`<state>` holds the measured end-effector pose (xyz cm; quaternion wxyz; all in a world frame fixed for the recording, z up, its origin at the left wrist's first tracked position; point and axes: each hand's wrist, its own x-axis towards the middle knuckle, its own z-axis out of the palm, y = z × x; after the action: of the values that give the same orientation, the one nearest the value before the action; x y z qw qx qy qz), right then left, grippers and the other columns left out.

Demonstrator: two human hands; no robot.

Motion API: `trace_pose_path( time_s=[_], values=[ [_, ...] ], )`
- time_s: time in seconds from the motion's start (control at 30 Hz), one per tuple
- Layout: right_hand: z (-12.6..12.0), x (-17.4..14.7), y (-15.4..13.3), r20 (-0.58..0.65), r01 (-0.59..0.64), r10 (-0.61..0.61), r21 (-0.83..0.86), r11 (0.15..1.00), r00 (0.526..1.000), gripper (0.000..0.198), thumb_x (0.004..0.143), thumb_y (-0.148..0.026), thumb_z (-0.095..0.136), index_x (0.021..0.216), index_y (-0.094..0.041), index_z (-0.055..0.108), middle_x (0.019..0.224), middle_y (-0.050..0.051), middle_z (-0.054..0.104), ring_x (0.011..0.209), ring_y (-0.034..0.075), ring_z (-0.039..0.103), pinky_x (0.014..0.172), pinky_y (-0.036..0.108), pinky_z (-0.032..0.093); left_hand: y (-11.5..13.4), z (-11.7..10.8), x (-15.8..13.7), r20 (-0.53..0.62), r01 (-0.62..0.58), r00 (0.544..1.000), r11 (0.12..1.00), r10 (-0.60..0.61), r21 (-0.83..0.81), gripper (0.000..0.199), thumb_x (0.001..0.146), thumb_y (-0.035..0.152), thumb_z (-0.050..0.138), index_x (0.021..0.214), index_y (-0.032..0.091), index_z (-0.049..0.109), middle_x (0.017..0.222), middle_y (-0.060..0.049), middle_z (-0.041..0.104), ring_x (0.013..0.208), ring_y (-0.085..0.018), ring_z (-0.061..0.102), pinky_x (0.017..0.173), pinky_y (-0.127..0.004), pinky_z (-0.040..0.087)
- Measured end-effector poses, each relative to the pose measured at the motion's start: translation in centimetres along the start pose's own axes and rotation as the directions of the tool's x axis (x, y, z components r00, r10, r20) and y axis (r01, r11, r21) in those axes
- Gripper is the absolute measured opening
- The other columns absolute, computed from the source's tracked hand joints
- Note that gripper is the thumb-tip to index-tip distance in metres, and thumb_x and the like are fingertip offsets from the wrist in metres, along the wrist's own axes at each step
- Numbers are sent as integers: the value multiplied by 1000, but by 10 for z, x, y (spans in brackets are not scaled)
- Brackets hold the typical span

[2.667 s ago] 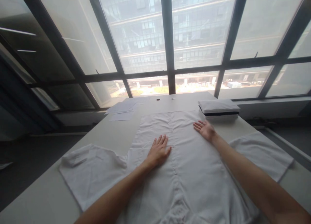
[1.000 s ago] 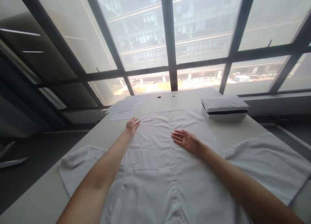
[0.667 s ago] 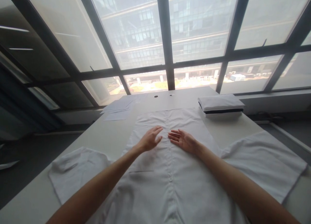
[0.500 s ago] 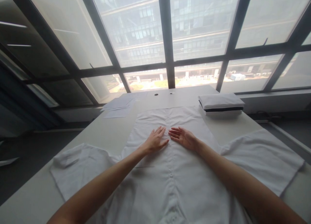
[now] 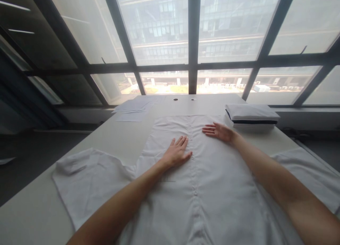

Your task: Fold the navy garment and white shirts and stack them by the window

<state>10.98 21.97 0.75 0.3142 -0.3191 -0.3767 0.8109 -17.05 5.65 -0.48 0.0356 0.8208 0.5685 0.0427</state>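
A white short-sleeved button-up shirt (image 5: 220, 188) lies spread out front side up, its collar toward me and its hem toward the window. Its button placket runs down the middle, and the sleeves stretch out to both sides. My left hand (image 5: 177, 152) rests palm down on the cloth just left of the placket, fingers spread. Farther up and to the right, my right hand (image 5: 218, 132) is over the shirt near its right edge, fingers extended and thumb side up. Neither hand grips any cloth. My forearms cover parts of the shirt.
White table (image 5: 114, 138) under the shirt. At the back right stands a stack of folded clothes (image 5: 251, 113), white with a dark layer. Sheets of white paper (image 5: 132, 108) lie at the back left. Two round holes are near the far edge, before a large framed window (image 5: 159, 28).
My right hand has moved away from the placket, to the right and toward the hem. The left hand stays almost in place on the shirt. The view has shifted slightly.
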Motion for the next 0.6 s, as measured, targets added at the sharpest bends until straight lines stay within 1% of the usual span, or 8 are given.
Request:
trace_pose_path(
  time_s=[0.1, 0.17, 0.3, 0.37, 0.43, 0.53, 0.57, 0.6],
  values=[
    [-15, 24, -24, -341, 245, -233, -9, 969, 911, 32, 102, -23, 38, 129, -20, 55, 125, 14, 70, 106, 20, 72, 98, 43, 59, 0, -1, -1, 2, -4, 1000, 1000, 4, -15, 78, 100, 61, 30, 162, 13, 24, 168, -12, 19, 157, -26, 14, 126, -51, 7],
    [-8, 33, -27, -356, 313, -299, -19, 950, 886, 31, 100, -23, 44, 128, -24, 57, 127, 10, 70, 110, 18, 70, 102, 41, 57, 0, -1, -1, -4, -4, 1000, 1000, 4, -19, 79, 100, 61, 30, 162, 12, 24, 168, -12, 19, 157, -26, 13, 126, -51, 6],
    [29, 24, -6, 196, 138, -126, -48, 989, 972, 41, 102, -45, 44, 127, -19, 63, 141, 13, 63, 132, 25, 58, 115, 46, 44, 0, 0, -1, -13, -8, 1000, 1000, 7, -23, 79, 100, 62, 29, 161, 12, 24, 168, -13, 20, 157, -25, 13, 126, -50, 6],
    [38, 16, 4, 425, -91, 166, -192, 977, 890, 48, 102, -50, 45, 131, -16, 62, 146, 16, 58, 136, 28, 54, 118, 50, 38, 0, 0, -1, -14, -15, 1000, 1000, 15, -25, 79, 100, 62, 30, 162, 13, 24, 168, -12, 20, 157, -25, 13, 126, -50, 6],
    [33, 16, 5, 444, -232, 341, -283, 931, 828, 47, 101, -48, 48, 131, -15, 61, 144, 18, 59, 134, 29, 56, 117, 51, 37, 1, -2, -1, -12, -15, 1000, 1000, 15, -25, 79, 100, 62, 31, 162, 13, 24, 168, -12, 20, 157, -25, 13, 126, -50, 6],
    [9, 33, -15, 137, -133, 150, -126, 983, 979, 38, 102, -38, 46, 124, -10, 62, 132, 22, 66, 121, 26, 65, 110, 51, 44, 3, -5, -2, 4, -3, 1000, 1000, 3, -24, 78, 101, 60, 31, 162, 13, 24, 169, -12, 19, 157, -25, 13, 126, -50, 7],
    [0, 43, -25, -77, 4, -8, -49, 999, 997, 35, 103, -33, 42, 120, -9, 62, 125, 22, 68, 116, 25, 67, 106, 50, 47, 3, -5, -2, 9, -1, 1000, 1000, 1, -24, 78, 101, 60, 31, 162, 12, 24, 169, -12, 19, 157, -25, 13, 126, -50, 7],
    [-6, 53, -35, -297, 155, -151, -10, 988, 943, 34, 103, -28, 36, 117, -9, 61, 119, 22, 69, 112, 22, 68, 103, 49, 49, 3, -6, -2, 12, -1, 1000, 1000, 2, -23, 78, 101, 60, 31, 162, 12, 24, 169, -12, 19, 157, -25, 13, 126, -49, 8]
  ],
)
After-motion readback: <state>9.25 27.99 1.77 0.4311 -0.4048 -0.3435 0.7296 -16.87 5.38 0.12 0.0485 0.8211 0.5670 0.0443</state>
